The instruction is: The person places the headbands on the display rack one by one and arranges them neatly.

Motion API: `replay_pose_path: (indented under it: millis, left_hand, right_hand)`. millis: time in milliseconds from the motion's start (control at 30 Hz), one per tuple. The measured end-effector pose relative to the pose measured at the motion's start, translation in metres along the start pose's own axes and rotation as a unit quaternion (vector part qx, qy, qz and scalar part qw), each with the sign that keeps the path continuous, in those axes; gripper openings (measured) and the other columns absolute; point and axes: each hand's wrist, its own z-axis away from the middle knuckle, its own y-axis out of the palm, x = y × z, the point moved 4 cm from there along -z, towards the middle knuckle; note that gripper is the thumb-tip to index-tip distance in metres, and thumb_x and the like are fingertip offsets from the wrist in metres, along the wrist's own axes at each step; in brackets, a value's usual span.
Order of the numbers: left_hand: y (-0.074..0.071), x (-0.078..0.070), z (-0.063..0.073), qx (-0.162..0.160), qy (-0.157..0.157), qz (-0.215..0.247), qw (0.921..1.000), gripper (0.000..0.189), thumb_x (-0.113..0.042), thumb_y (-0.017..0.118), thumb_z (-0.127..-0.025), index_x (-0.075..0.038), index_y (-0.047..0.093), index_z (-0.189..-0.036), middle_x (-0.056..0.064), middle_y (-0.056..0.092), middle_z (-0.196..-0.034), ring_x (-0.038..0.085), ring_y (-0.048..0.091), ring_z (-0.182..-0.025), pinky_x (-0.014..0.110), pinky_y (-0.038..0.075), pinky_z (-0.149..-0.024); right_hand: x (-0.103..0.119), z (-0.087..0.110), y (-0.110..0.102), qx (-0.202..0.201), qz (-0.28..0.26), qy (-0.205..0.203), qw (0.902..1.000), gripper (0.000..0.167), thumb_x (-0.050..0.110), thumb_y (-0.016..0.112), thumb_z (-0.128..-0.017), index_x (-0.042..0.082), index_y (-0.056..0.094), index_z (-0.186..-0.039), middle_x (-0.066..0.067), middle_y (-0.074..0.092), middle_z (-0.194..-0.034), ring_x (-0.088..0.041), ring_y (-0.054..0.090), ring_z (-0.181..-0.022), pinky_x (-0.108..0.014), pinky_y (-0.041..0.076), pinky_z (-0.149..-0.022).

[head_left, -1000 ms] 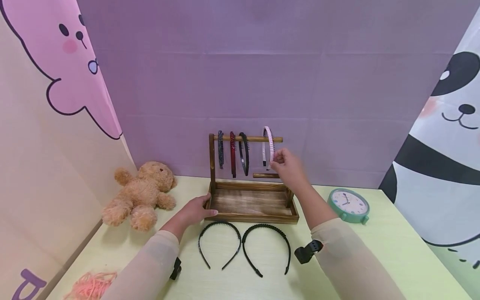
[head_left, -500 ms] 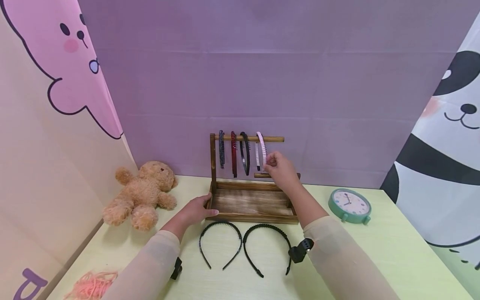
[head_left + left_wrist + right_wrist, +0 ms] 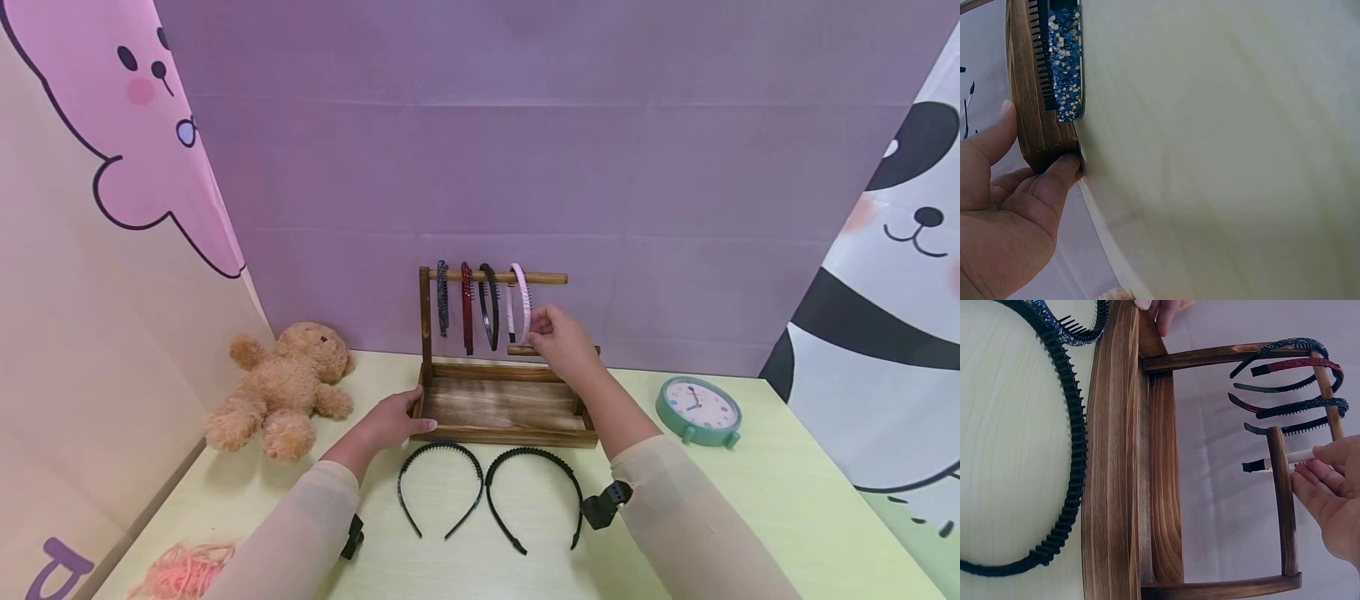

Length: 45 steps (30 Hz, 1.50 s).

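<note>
A wooden headband stand [image 3: 495, 437] has a shallow tray at its base, a long upper bar and a shorter lower bar. My left hand [image 3: 387, 419] grips the tray's left end, with the thumb along its front corner; the left wrist view shows the fingers around the wooden end [image 3: 1047, 134]. With thumb and fingers my right hand [image 3: 562, 340] pinches a pale pink headband [image 3: 521, 292] that hangs over the upper bar. To its left on that bar hang a black headband [image 3: 492, 312], a red headband [image 3: 467, 317] and a dark glittery headband [image 3: 442, 304].
In front of the stand lie a headband with glittery trim [image 3: 478, 475] and a black ridged headband [image 3: 491, 500]. A teddy bear [image 3: 281, 392] lies at the left, with pink yarn [image 3: 183, 571] nearer the front. On the right is a green clock [image 3: 697, 410]. A purple backdrop rises behind.
My right hand has brought the pale pink headband left along the upper bar and slightly down, closer to the black one. My left hand has stayed on the tray's end.
</note>
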Motion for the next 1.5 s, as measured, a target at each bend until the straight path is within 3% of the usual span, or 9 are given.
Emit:
replay_pose_path:
  millis: [300,633,1033,1267,1500]
  left_hand:
    - [-0.001,-0.006,0.004,0.002,-0.005,-0.005,1.0000,0.077,-0.028,0.068,-0.094,-0.011,0.027,-0.156,0.017,0.031,-0.158,0.038,0.026,-0.146,0.054,0.025,-0.118]
    - [-0.001,-0.006,0.008,0.005,-0.007,-0.008,0.9999,0.077,-0.028,0.067,-0.094,-0.011,0.026,-0.156,0.017,0.029,-0.159,0.038,0.025,-0.147,0.054,0.026,-0.118]
    - [0.002,-0.004,0.006,0.005,-0.005,-0.004,1.0000,0.076,-0.027,0.067,-0.095,-0.011,0.026,-0.156,0.017,0.030,-0.159,0.038,0.026,-0.147,0.054,0.027,-0.117]
    - [0.000,-0.005,0.008,0.011,0.008,0.001,0.9999,0.074,-0.025,0.065,-0.096,-0.009,0.025,-0.156,0.019,0.030,-0.158,0.040,0.026,-0.146,0.056,0.029,-0.116]
    - [0.000,-0.007,0.008,0.011,0.010,0.002,0.9999,0.075,-0.025,0.065,-0.096,-0.008,0.024,-0.156,0.019,0.029,-0.159,0.039,0.025,-0.146,0.055,0.028,-0.116]
  right_hand:
    - [-0.006,0.019,-0.020,-0.009,-0.008,-0.026,0.9996,0.034,0.019,0.058,-0.099,0.003,0.052,-0.128,-0.013,0.061,-0.119,-0.031,0.059,-0.112,-0.045,0.051,-0.092]
    - [-0.010,0.055,-0.021,0.004,-0.018,-0.027,0.9995,0.032,0.025,0.063,-0.097,0.006,0.057,-0.122,-0.009,0.064,-0.111,-0.027,0.063,-0.105,-0.040,0.054,-0.087]
    - [-0.015,0.101,0.028,0.138,0.007,0.014,0.9904,0.029,0.032,0.069,-0.093,0.012,0.061,-0.113,0.000,0.065,-0.096,-0.014,0.063,-0.083,-0.030,0.054,-0.072]
    - [-0.015,0.124,0.061,0.229,0.014,0.022,0.9732,0.041,0.034,0.073,-0.089,0.007,0.060,-0.116,-0.001,0.065,-0.096,-0.020,0.069,-0.074,-0.035,0.056,-0.068]
    - [-0.019,0.138,0.086,0.277,0.083,0.033,0.9567,0.038,0.038,0.075,-0.086,0.012,0.061,-0.110,0.004,0.064,-0.087,-0.016,0.065,-0.061,-0.037,0.053,-0.069]
